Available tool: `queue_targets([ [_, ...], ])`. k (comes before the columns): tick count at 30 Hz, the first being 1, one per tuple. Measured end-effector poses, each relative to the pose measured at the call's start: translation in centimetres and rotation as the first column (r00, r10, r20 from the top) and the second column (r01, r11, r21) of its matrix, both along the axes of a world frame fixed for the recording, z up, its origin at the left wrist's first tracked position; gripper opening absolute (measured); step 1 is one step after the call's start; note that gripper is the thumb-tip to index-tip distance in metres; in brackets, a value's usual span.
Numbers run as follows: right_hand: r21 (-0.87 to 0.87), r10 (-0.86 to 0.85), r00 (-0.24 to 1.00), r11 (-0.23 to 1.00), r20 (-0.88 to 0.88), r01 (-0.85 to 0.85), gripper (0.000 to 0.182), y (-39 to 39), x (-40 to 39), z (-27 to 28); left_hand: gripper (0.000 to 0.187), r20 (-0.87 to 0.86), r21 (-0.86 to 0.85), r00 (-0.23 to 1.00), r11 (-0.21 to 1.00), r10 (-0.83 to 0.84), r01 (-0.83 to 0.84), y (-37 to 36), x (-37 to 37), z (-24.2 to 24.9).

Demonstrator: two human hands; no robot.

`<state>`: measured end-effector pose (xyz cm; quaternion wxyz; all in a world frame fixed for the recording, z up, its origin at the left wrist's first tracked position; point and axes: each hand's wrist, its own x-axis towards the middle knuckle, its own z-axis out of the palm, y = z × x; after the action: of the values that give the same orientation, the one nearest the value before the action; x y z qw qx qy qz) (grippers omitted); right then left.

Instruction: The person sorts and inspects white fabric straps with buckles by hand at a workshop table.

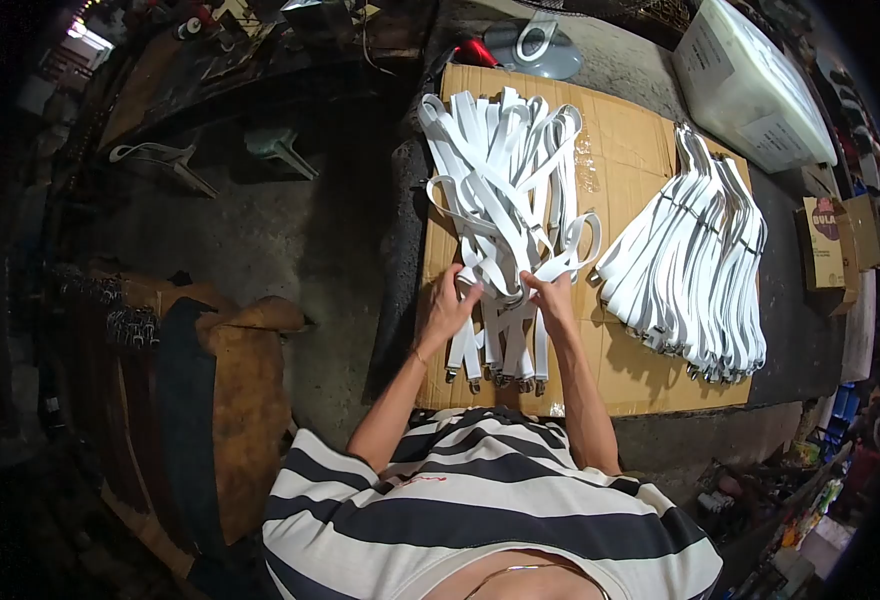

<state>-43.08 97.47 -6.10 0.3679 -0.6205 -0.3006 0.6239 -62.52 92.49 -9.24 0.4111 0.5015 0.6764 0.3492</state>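
A loose, tangled heap of white suspenders (pixel 505 190) lies on a flat cardboard sheet (pixel 625 120), with metal clips at the strap ends nearest my body. At the near part of this heap, my left hand (pixel 448 308) has its fingers closed around a white strap. A short distance to the right, my right hand (pixel 550 296) pinches a looped strap between thumb and fingers. Some fingertips are hidden among the straps. On the right side of the cardboard rests a fanned bundle of white suspenders (pixel 690 265), bound with dark ties, its clips along the lower edge.
A white lidded bin (pixel 750 85) stands behind the bundle, and an open carton (pixel 828 245) is at the far right. A grey plastic stool (pixel 532 48) sits beyond the cardboard. Brown and dark material (pixel 245 420) hangs or lies at lower left.
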Motion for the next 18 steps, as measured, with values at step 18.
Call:
queue_targets([
  [18,0.225,0.132,0.533,0.803,0.836,-0.552,0.082,4.1,-2.3,0.9,0.099,-0.164,0.035,0.983,0.997,0.078,-0.073,-3.8,6.9,-3.6],
])
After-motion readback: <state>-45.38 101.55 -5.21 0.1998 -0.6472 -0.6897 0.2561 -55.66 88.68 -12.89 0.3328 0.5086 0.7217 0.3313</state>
